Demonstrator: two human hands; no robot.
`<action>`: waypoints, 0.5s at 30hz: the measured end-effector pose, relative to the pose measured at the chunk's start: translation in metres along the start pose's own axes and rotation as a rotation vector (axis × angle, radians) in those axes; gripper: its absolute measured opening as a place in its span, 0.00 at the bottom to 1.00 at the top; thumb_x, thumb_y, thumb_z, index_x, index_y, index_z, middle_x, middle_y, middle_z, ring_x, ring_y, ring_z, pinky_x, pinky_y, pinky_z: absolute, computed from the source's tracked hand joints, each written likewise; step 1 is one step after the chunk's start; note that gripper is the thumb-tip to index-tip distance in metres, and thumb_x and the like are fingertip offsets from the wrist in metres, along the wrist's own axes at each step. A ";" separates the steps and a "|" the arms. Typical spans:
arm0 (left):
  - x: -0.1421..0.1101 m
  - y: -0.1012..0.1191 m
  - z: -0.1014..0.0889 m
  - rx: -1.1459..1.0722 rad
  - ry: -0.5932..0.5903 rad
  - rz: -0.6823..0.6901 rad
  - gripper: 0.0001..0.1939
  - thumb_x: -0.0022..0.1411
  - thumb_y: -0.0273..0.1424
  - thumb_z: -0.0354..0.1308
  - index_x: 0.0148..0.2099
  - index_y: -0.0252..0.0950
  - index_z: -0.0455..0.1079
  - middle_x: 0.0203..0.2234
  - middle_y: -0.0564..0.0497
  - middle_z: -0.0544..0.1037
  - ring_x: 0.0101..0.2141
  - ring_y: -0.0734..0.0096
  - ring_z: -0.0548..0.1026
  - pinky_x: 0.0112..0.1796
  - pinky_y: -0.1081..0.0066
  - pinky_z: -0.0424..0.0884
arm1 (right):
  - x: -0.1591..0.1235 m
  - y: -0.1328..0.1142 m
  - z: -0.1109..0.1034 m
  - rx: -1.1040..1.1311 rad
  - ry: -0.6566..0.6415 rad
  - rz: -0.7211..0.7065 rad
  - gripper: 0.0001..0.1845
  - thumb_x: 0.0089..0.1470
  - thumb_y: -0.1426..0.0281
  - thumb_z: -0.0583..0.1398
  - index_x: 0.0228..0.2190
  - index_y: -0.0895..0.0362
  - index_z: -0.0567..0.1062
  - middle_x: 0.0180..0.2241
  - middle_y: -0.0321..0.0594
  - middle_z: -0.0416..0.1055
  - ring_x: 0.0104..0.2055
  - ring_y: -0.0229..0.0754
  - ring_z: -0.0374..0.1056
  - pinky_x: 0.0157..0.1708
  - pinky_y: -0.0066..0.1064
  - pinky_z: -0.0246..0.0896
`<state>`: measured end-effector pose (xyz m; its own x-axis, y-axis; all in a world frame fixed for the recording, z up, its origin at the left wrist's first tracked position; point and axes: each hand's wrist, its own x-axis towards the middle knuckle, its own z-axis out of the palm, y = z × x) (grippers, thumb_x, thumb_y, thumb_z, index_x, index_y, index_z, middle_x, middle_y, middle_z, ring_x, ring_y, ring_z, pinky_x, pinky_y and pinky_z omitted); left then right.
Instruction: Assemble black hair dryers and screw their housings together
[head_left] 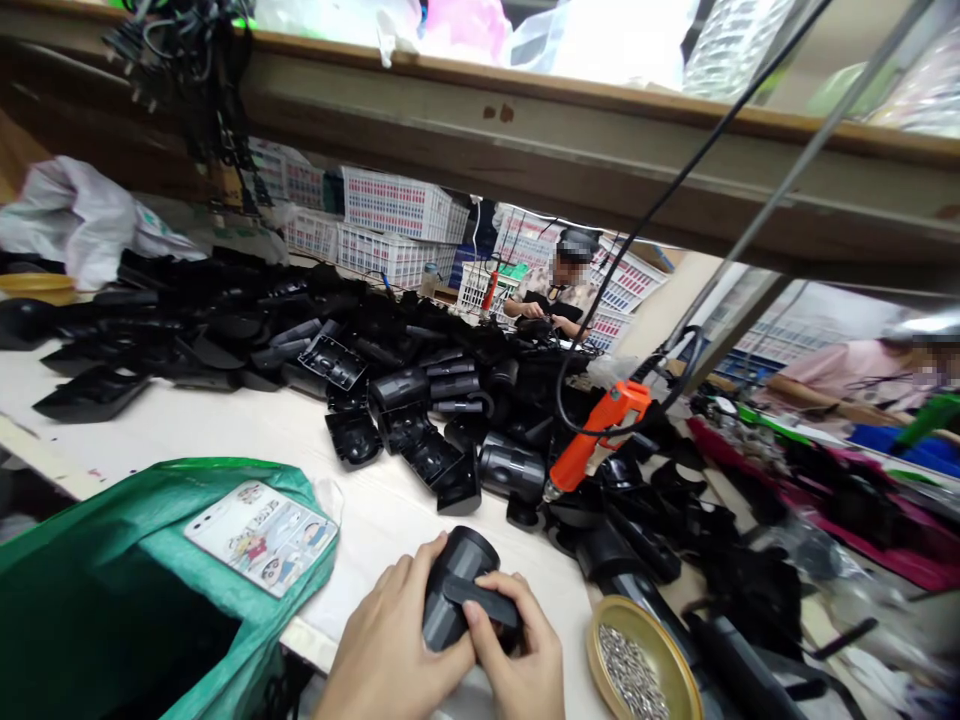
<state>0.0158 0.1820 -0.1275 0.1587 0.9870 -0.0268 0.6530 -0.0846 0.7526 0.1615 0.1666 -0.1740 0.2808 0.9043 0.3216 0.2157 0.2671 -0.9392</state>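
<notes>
Both my hands hold one black plastic housing (pixel 456 575), a rounded tube shape, just above the near edge of the white table (pixel 225 430). My left hand (pixel 394 640) wraps around its left side. My right hand (pixel 517 660) grips it from the right, with the thumb pressing a flat black strip across its front. A yellow dish of small silver screws (pixel 637 665) sits just right of my right hand. An orange electric screwdriver (pixel 596 432) hangs on a black cable above the pile.
A big heap of black plastic parts (pixel 360 350) covers the back of the table. A green bag (pixel 150 590) with a phone (pixel 262 535) lying on it sits at the near left. White crates (pixel 397 225) stand behind. Two other people work beyond, at the back and far right.
</notes>
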 end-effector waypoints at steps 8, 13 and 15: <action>-0.002 -0.002 0.005 0.031 -0.021 0.032 0.36 0.61 0.38 0.54 0.69 0.36 0.56 0.58 0.37 0.71 0.58 0.46 0.71 0.53 0.51 0.71 | 0.006 -0.017 -0.015 -0.210 -0.147 -0.067 0.03 0.58 0.66 0.64 0.36 0.48 0.77 0.34 0.33 0.72 0.40 0.43 0.68 0.43 0.29 0.61; -0.004 -0.015 0.007 -0.153 -0.024 0.168 0.41 0.57 0.33 0.60 0.70 0.38 0.52 0.65 0.38 0.63 0.64 0.51 0.65 0.62 0.52 0.65 | 0.018 -0.033 -0.043 -0.485 -0.266 -0.243 0.10 0.60 0.62 0.64 0.45 0.46 0.77 0.43 0.36 0.74 0.48 0.45 0.71 0.48 0.30 0.64; -0.006 -0.023 0.004 -0.201 -0.021 0.184 0.43 0.57 0.34 0.62 0.71 0.39 0.50 0.67 0.39 0.61 0.66 0.51 0.62 0.65 0.51 0.60 | 0.023 -0.034 -0.069 -0.607 -0.217 -0.297 0.10 0.64 0.61 0.61 0.45 0.48 0.77 0.44 0.39 0.75 0.48 0.45 0.72 0.47 0.30 0.66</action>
<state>0.0024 0.1779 -0.1473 0.2774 0.9544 0.1107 0.4519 -0.2313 0.8616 0.2254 0.1555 -0.1264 -0.0496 0.8850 0.4630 0.7550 0.3367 -0.5627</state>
